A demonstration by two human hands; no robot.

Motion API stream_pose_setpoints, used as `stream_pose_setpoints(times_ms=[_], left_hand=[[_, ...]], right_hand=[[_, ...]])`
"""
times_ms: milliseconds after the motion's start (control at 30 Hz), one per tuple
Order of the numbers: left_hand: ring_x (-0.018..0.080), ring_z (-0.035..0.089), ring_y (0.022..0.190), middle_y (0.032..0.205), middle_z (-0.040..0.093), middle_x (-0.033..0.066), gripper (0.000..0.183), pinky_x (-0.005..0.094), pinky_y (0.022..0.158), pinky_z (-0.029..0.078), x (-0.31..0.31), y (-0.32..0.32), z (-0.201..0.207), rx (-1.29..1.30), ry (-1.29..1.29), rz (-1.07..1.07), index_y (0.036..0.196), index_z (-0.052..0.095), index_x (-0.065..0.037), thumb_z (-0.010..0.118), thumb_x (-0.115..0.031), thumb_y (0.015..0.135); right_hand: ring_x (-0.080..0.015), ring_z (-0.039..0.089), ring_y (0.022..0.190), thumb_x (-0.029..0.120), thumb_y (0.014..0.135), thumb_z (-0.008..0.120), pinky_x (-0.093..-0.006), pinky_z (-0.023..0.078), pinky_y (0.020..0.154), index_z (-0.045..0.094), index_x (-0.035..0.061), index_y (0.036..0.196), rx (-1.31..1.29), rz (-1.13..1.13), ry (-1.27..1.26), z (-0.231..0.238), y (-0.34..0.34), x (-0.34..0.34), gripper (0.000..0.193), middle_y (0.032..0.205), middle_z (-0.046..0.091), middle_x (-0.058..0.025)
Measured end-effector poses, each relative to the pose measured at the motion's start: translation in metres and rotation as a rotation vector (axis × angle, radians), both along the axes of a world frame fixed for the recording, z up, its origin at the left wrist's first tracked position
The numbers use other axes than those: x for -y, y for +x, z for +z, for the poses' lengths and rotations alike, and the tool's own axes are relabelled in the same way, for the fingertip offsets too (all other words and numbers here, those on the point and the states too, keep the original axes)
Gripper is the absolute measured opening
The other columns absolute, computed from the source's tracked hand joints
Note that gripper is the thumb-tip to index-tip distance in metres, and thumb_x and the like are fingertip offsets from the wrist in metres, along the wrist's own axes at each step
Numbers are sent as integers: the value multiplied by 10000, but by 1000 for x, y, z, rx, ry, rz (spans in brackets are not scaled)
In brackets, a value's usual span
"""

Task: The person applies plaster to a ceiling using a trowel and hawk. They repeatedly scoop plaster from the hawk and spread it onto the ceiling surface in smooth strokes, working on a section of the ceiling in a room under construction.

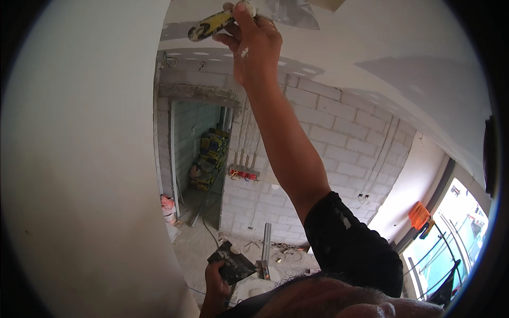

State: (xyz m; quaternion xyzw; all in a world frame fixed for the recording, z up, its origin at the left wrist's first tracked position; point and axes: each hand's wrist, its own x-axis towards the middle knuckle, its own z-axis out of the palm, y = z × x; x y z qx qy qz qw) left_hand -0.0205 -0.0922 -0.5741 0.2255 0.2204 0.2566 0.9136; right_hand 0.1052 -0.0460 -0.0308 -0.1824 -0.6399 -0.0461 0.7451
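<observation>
Scraper point(213, 25): a tool with a smeared yellow-and-black handle and a wide grey metal blade was at the top centre of the frame, its handle toward the upper left and its blade toward the upper right; whether the edge touched the pale, grey-patched ceiling point(350, 40) could not be told.
Right hand point(256, 46): raised at the top centre, white-spattered, it was curled around the scraper near the base of the blade, thumb pressed on, fingers partly folded.
Left hand point(216, 278): low in the frame, left of centre, it was closed on the near edge of a dark, square, white-smeared flat plate point(232, 263); the full curl of its fingers could not be made out.
Sleeve point(352, 244): black cloth with a pale splash covered the right upper arm at the lower right.
Wall: grey-white blockwork point(318, 119) stood across the centre, bearing a row of red electrical boxes point(244, 173).
Doorway point(199, 159): left of centre, it showed stacked yellow-and-black bags point(212, 153) beyond.
Window point(456, 233): bright glazing filled the right edge, with a piece of orange cloth point(419, 215) hanging beside it.
</observation>
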Motion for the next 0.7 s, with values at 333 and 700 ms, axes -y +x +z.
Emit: stream_pose_setpoints(times_ms=[333,700], left_hand=[[236,726,862,945,708,87,195,372,812,610,5,-4,20,-16,-7,20,1056,640,-49,591,-101,874],[238,729,831,950,705,83,228,376,788,615,7,-4,25,13,-23,9,1080,640,-51,599,-90,859]], right_hand=[[-210,655,969,225,1027,645,-390,572,839,553,52,1216,-112,218,110,89,14,-15,272,1086,652,-63],[-212,644,980,212,1027,646,-391,565,894,540,57,1225,-152,243,192,117,31,-7,273,1100,635,-61]])
